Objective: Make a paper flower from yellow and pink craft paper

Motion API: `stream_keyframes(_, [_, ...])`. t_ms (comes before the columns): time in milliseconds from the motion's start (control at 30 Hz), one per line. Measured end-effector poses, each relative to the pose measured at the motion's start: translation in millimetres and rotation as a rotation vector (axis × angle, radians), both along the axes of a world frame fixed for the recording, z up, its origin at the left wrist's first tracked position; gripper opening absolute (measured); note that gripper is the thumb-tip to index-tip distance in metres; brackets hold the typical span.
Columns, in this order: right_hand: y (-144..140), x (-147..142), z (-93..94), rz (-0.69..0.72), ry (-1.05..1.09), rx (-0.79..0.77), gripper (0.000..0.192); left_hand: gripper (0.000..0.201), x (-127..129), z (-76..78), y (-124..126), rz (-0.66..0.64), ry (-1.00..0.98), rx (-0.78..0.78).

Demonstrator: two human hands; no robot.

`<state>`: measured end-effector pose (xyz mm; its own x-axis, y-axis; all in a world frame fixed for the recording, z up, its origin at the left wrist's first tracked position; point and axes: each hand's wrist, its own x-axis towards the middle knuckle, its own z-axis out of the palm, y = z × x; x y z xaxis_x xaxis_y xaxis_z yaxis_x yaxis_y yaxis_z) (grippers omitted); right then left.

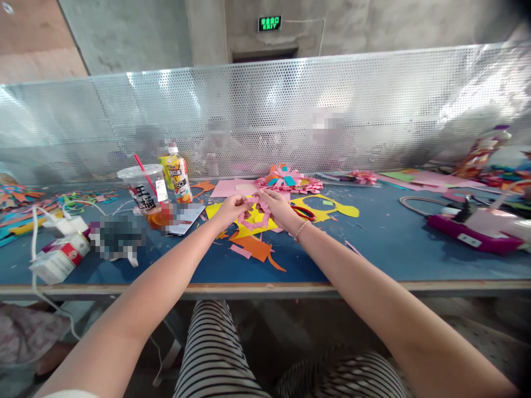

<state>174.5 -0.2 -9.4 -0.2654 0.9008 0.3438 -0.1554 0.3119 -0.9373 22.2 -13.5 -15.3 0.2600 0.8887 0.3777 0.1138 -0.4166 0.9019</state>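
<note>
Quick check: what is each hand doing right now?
Left hand: closed on the pink paper strip.
Right hand: pinching the same strip from the other side.

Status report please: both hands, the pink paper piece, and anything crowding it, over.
Left hand and right hand both pinching the pink paper chain. Chain held over yellow paper. Red scissors beside right hand, orange scraps just nearer.

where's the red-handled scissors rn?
Head view, centre of the blue table: the red-handled scissors lie on the yellow paper cutout, just right of the right hand.
</note>
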Motion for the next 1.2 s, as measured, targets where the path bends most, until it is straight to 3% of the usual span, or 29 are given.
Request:
stream_keyframes(467, [0.9, 3.1, -3.5, 0.004, -0.128, 0.122, 0.016, 0.021, -2.2, -2.3, 5.5, 0.043, 0.042, 0.061])
stream_keyframes(833, [0.1, 2.9, -3.0, 0.014, -0.122, 0.109, 0.017, 0.015, 0.7, 0.9, -0.7, 0.062, 0.038, 0.116])
stream_keyframes(1200, [-7.9, 1.8, 0.6, 0.048, -0.065, 0.000, 0.019, 0.010, 1.7, 2.5, -3.9, 0.095, 0.075, 0.135])
